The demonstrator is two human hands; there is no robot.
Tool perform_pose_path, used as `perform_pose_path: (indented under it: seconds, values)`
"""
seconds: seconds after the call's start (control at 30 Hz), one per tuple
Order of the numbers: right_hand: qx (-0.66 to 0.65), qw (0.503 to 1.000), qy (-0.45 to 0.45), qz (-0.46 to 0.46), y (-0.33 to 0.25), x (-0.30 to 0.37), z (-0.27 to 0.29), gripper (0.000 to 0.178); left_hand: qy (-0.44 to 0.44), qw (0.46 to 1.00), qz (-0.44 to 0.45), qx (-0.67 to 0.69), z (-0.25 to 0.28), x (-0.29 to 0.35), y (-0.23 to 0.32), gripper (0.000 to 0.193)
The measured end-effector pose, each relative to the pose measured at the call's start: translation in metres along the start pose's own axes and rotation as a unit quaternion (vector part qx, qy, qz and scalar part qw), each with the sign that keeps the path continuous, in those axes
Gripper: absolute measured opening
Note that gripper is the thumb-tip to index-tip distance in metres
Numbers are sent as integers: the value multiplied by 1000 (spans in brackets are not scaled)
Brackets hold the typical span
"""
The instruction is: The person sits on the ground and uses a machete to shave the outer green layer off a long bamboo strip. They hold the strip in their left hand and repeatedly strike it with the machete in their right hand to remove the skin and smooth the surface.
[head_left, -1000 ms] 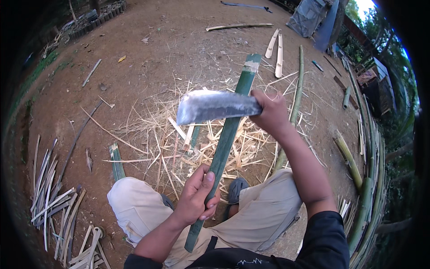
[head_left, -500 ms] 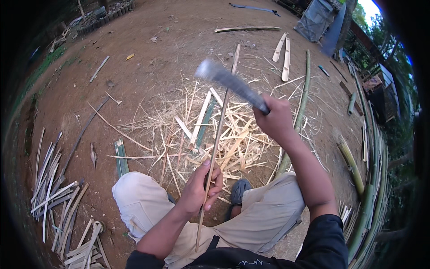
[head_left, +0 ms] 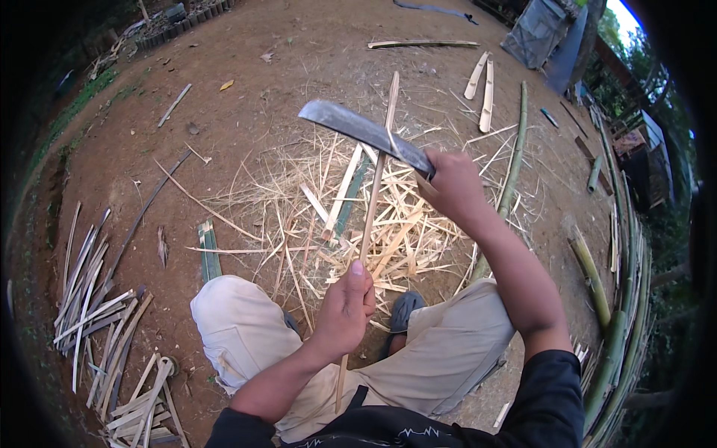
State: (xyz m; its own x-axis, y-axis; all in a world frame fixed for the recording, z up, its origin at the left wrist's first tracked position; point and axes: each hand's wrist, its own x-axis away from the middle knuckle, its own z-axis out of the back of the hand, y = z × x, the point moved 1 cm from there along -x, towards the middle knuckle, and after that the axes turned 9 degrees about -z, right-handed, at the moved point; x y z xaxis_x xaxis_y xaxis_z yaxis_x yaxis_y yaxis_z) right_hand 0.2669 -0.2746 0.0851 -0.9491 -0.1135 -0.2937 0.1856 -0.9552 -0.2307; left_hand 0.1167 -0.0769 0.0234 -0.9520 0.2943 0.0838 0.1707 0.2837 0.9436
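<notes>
My left hand (head_left: 346, 308) is closed round a long, thin bamboo strip (head_left: 370, 216), which runs from near my lap up and away from me. In my right hand (head_left: 454, 187) is a machete (head_left: 362, 132) with a broad dark blade and a pale tip, pointing to the left. The blade lies across the upper part of the strip, and a thin pale curl shows where they meet. My right fingers wrap the handle and hide most of it. Beneath both lies a heap of bamboo shavings (head_left: 407, 239) on the dirt between my feet.
A green bamboo pole (head_left: 512, 175) lies right of the shavings. Bundles of split strips (head_left: 82, 287) rest at the left, and more poles (head_left: 616, 351) line the right side. Two split bamboo halves (head_left: 487, 97) lie farther off. My bent knees (head_left: 237, 317) flank the work.
The machete, blurred before, has come down and is now across the strip in a clear view. My left fingers have closed more tightly round the strip.
</notes>
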Motion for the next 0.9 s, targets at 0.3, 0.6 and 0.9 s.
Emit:
perform_pose_path:
  seconds: [0.3, 0.6, 0.9]
  values:
    - [-5, 992, 73, -101, 58, -38, 19, 15, -96, 974, -157, -136, -23, 18, 0, 48]
    - [-127, 964, -49, -228, 47, -11, -14, 26, -99, 979, -1, 178, 9, -17, 10, 41]
    - [58, 986, 33, 153, -16, 23, 0, 14, -4, 958, 53, 281, 21, -24, 1, 35]
